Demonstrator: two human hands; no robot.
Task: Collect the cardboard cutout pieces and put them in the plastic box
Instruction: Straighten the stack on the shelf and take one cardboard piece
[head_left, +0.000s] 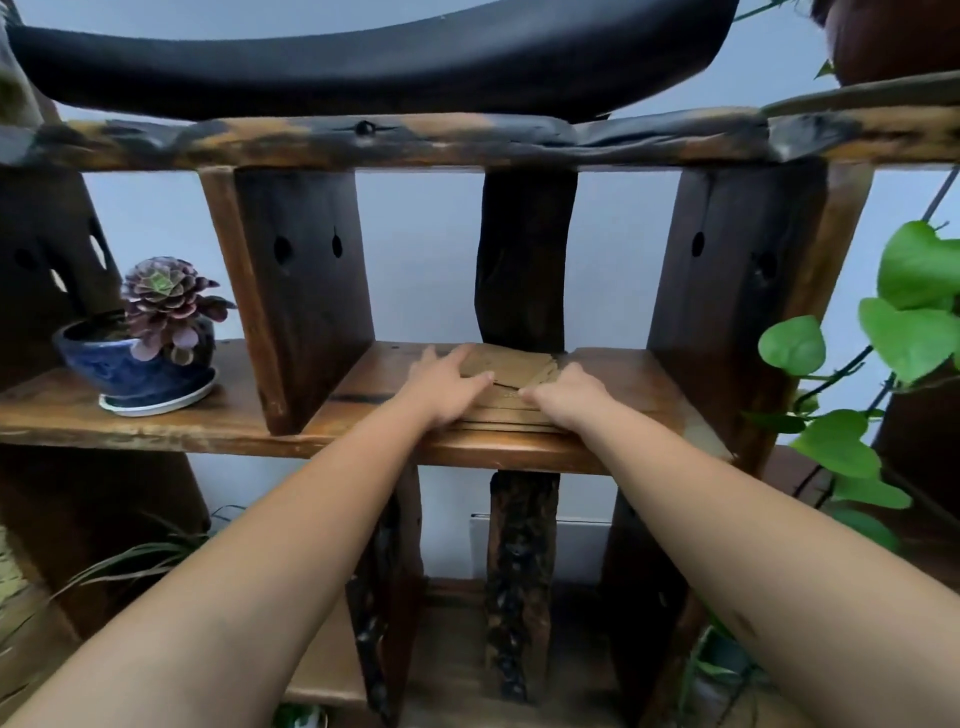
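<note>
Both bare arms reach forward to the middle shelf of a dark rustic wooden rack. The cardboard cutout pieces lie there in a loose, overlapping pile, flat on the shelf board, in the bay between two thick uprights and right in front of a narrower dark post.

The left hand lies palm-down on the left side of the pile, fingers spread and stretched out flat across the top sheet, thumb pointing in toward the centre. It presses on the cardboard rather than closing around it. The right hand sits on the right side, knuckles up, fingers curled down onto the pieces; whether the fingertips have hooked under an edge cannot be told from here. The two hands are close, thumb tips nearly meeting over the stack.

To the left on the same shelf, well apart from the pile, a purple succulent stands in a blue glazed pot on a white saucer. Green heart-shaped vine leaves hang at the right edge. A black curved object rests on the top shelf.
</note>
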